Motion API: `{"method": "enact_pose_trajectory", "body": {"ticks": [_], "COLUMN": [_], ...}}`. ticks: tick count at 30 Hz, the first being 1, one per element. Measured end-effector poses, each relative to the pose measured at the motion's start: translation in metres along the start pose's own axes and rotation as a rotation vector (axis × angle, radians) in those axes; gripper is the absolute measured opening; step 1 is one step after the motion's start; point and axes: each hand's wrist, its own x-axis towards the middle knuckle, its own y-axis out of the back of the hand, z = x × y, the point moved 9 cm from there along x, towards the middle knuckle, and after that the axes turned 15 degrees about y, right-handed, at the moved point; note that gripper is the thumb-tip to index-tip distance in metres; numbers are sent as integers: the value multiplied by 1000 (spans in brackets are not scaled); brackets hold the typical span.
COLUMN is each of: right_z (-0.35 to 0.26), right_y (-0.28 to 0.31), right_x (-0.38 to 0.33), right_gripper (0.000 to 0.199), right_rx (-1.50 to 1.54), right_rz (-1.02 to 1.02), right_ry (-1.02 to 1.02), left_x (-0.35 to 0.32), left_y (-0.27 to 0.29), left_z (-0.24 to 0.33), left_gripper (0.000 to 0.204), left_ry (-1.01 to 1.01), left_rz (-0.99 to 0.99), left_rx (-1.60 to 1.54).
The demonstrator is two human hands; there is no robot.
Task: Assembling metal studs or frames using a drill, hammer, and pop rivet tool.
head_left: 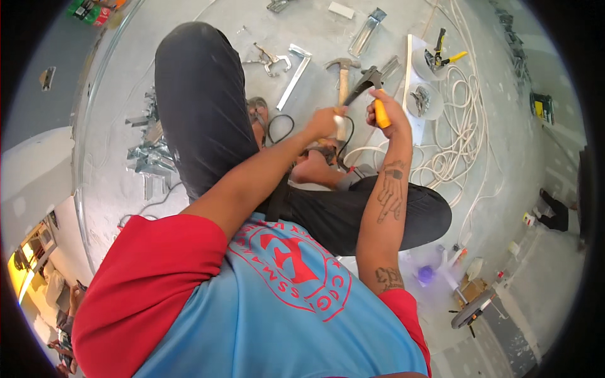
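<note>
My right hand (391, 116) is closed round the yellow grip of a hinged hand tool (372, 77) with a dark metal head. From the head a black arm slants down to my left hand (324, 123), whose fingers are closed at its end. What exactly lies in the left fingers is blurred, with a bright glint beside them. Below my hands a claw hammer (344, 77) with a wooden handle lies on the floor, partly hidden by the left hand. Further off are a locking clamp (270, 60) and an angled metal channel piece (294, 79).
My bent legs frame the work spot. A white board (411, 75), round holders with metal bits (428, 101) and yellow-black pliers (449, 58) lie to the right, by tangled white cable (463, 126). Metal brackets (151, 151) are piled at left. More channel pieces (367, 34) lie ahead.
</note>
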Motion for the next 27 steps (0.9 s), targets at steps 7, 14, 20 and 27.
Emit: {"method": "enact_pose_trajectory", "body": {"ticks": [7,14,20,27], "right_z": [25,156,159,-53], "right_y": [21,115,116,50], "right_x": [11,82,81,4], "right_gripper": [26,60,76,83], "right_rx": [0,-674,-879,485], "right_rz": [137,437,477,-26], "right_ry": [31,-61,-148,272], "left_x": [39,87,38,-12], "left_y": [95,104,101,139], "left_z": [-54,-72,39,191], "left_gripper": [48,20,15,16], "left_ry": [110,220,-286,-984], "left_rz": [758,396,640,768], "left_rx": [346,436,634,517]}}
